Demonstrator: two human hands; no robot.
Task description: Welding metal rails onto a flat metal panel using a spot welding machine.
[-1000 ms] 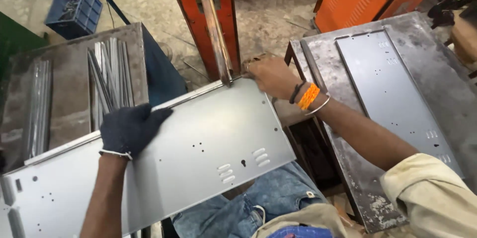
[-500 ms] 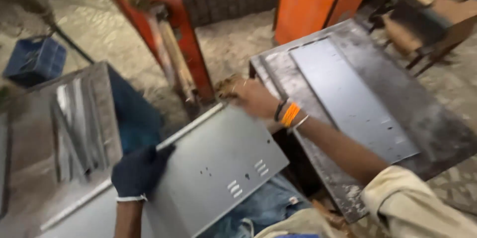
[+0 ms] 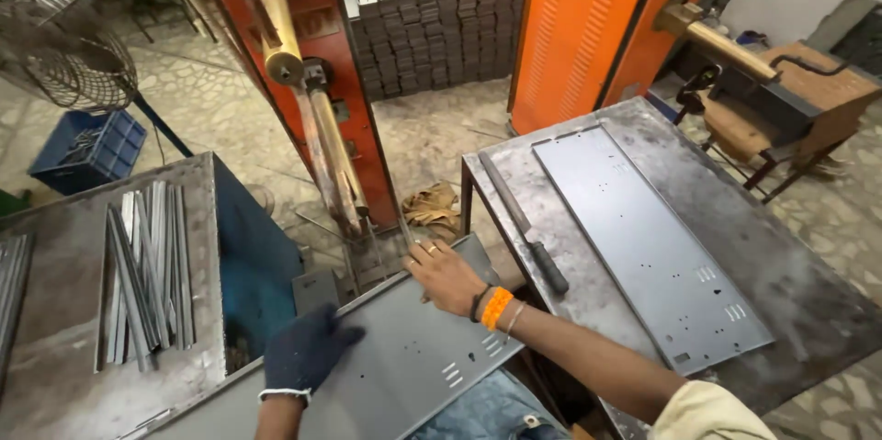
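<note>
While the grey sheet-metal panel (image 3: 404, 366) lies across the lap, both hands are down on it. The left hand (image 3: 308, 348), in a dark glove, lies flat on the near part of the sheet, fingers (image 3: 344, 330) spread and pressing rather than gripping, apparently to keep it from tipping. Just beyond, the bare right hand (image 3: 446, 276), with an orange band at the wrist, has its fingers (image 3: 421, 252) loosely curled over the panel's far edge, seemingly pinching a thin strip there, though the exact hold is hard to make out. That looks like steadying and guiding at the corner.

The panel's long axis runs from lower left up to the right, its far corner pointing at the orange spot-welding machine (image 3: 317, 82), whose brass arm (image 3: 280, 27) and lower rod reach down just past the right fingers. Left of the gloved fingers, a bundle of metal strips (image 3: 147, 270) sits on a table (image 3: 55, 330), handy for pickup. Right of the right fingers, a second punched panel (image 3: 643, 247) and a long file (image 3: 524, 220) lie flat on another table (image 3: 799, 302). Farther back stand a blue crate (image 3: 87, 151) and stacked grey sheets (image 3: 427, 17).
</note>
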